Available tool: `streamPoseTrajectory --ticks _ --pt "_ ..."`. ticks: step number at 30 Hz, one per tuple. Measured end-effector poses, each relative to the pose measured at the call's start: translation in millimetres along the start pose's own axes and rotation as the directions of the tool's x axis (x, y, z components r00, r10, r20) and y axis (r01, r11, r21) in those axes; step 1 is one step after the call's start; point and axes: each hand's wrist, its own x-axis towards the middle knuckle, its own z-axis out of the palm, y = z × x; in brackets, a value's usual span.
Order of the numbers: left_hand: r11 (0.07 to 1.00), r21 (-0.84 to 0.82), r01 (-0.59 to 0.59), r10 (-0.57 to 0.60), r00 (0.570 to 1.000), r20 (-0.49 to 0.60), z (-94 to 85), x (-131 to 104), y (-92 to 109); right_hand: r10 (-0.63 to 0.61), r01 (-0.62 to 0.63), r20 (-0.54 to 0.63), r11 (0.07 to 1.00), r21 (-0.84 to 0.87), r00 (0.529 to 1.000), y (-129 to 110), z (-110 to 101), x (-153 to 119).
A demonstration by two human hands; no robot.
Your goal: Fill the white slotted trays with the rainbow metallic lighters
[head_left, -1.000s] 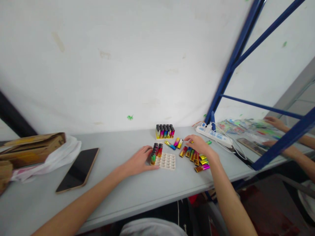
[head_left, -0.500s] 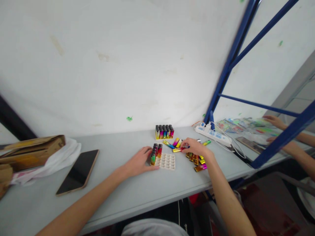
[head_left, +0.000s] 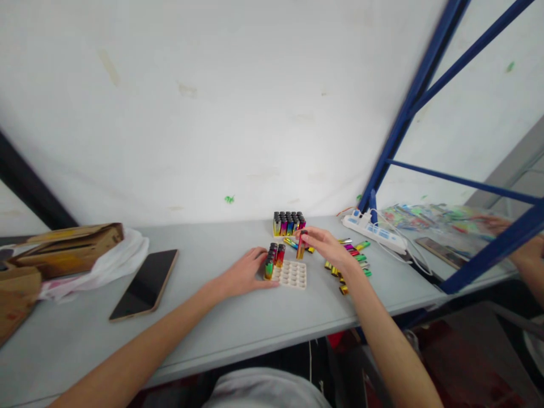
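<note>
My right hand (head_left: 321, 245) pinches a red-and-gold lighter (head_left: 301, 246) by its dark top end. It holds the lighter upright just behind the right part of a white tray (head_left: 293, 274) with rows of round hollows. Several lighters (head_left: 270, 262) with black tops stand in the tray's left side, green, red and gold in colour. My left hand (head_left: 246, 272) curves around that left side, thumb along the front corner and fingers behind the standing lighters, gripping the tray. To the right, under my right wrist, lies a loose pile of shiny lighters (head_left: 340, 272).
A full block of lighters (head_left: 289, 223) stands against the wall. A white power strip (head_left: 374, 231) with cables lies by the blue metal frame (head_left: 393, 133). Leftward are a phone (head_left: 145, 284), a white plastic bag (head_left: 135, 249) and cardboard (head_left: 85, 249). Another person's hand (head_left: 529, 249) shows at right.
My right hand has come left from the loose pile, bringing a red-and-gold lighter up to the tray. My left hand stays at the tray. The view has shifted slightly.
</note>
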Motion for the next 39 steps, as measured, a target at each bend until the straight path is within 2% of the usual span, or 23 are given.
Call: streamPoseTrajectory --ticks 2,5,9,12,16,23,32,39 --pt "1.0 0.0 0.002 -0.002 1.0 0.009 0.1 0.2 0.3 0.015 -0.019 0.041 0.996 0.085 0.999 -3.9 11.3 -0.5" --pt "1.0 -0.004 -0.003 0.003 1.0 0.007 0.9 0.5 -0.1 0.069 -0.075 0.059 0.991 0.108 0.996 -10.3 27.5 -0.5" --pt "1.0 -0.009 -0.003 0.003 1.0 -0.001 2.7 0.2 -2.0 0.125 -0.121 -0.02 0.984 0.133 0.992 -12.9 44.9 3.8" --pt "1.0 -0.01 -0.003 0.003 1.0 0.004 3.8 -0.2 -3.2 0.121 -0.115 -0.115 0.992 0.061 0.986 -7.7 52.6 8.2" --pt "1.0 -0.01 -0.005 0.005 1.0 -0.002 3.9 -0.7 -3.2 0.012 -0.045 -0.245 0.991 -0.127 0.969 5.3 55.3 12.0" --pt "1.0 -0.009 -0.015 0.015 1.0 -0.001 3.7 -0.4 -3.4 -0.075 -0.068 -0.364 0.929 -0.364 0.928 14.3 53.5 12.4" --pt "1.0 0.016 -0.003 0.002 1.0 0.018 0.7 -0.2 1.2 -0.114 -0.047 -0.363 0.912 -0.407 0.925 11.8 58.2 12.4" --pt "1.0 0.002 -0.013 0.013 1.0 -0.007 0.8 -0.4 1.5 -0.139 -0.015 -0.351 0.916 -0.402 0.926 15.5 59.0 12.0"
